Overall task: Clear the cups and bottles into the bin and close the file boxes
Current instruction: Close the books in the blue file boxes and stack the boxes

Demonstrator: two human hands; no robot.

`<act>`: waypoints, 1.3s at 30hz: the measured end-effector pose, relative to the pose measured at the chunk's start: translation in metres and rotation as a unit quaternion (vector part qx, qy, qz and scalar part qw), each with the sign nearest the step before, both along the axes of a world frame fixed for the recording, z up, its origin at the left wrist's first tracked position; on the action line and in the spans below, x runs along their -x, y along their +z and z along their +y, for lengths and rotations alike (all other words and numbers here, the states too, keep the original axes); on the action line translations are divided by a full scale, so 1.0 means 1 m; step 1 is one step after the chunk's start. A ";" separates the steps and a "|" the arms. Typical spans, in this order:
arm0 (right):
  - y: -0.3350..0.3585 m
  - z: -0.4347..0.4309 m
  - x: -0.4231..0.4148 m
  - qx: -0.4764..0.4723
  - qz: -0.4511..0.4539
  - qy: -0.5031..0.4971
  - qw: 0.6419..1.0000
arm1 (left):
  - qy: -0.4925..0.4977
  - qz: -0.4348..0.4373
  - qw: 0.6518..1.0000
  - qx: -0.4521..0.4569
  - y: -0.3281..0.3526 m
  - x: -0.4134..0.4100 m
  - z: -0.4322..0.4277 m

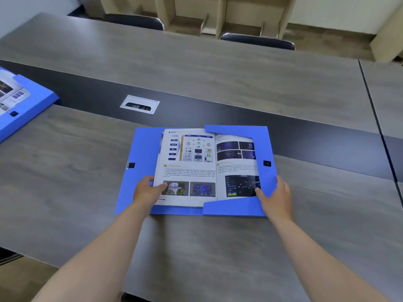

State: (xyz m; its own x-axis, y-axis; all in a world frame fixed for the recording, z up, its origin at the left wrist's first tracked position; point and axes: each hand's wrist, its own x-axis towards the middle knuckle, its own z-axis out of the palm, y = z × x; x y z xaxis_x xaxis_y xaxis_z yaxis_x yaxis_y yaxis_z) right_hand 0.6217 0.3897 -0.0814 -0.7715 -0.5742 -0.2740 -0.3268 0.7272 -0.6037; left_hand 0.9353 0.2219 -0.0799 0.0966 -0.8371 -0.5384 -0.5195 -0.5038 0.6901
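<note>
A blue file box (139, 149) lies open on the grey table in front of me, with an open printed booklet (192, 171) inside it. My left hand (148, 190) grips the booklet's left page at its lower corner, thumb on top. My right hand (275, 195) holds the box's right side flap near its lower end, thumb resting on the right page. A second open blue file box (32, 99) with papers lies at the table's left edge, partly cut off. No cups or bottles show in this view.
A metal cable port (139, 104) sits in the dark centre strip of the table (65, 182). Two dark chairs (257, 41) stand at the far side. Beige wooden shelving (218, 16) lines the wall behind them. Another table (383, 88) adjoins on the right.
</note>
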 end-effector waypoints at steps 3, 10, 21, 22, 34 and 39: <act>0.003 0.008 -0.008 -0.001 -0.008 -0.009 1.000 | -0.017 0.092 0.995 0.022 0.008 -0.007 0.002; 0.008 0.030 -0.027 -0.005 -0.022 -0.014 1.000 | -0.122 0.135 0.980 0.087 0.071 -0.045 -0.010; 0.013 0.042 -0.052 0.014 -0.036 -0.041 0.998 | -0.417 -0.246 0.864 0.140 0.117 0.019 0.048; 0.013 0.043 -0.053 0.015 -0.035 -0.043 0.998 | -0.441 -0.261 0.849 0.127 0.110 0.034 0.056; 0.006 0.045 -0.057 0.020 -0.022 -0.043 0.999 | -0.432 -0.194 0.880 0.041 0.037 0.062 0.063; 0.005 0.045 -0.057 0.019 -0.019 -0.047 0.999 | -0.272 -0.292 0.915 0.062 0.022 0.005 0.031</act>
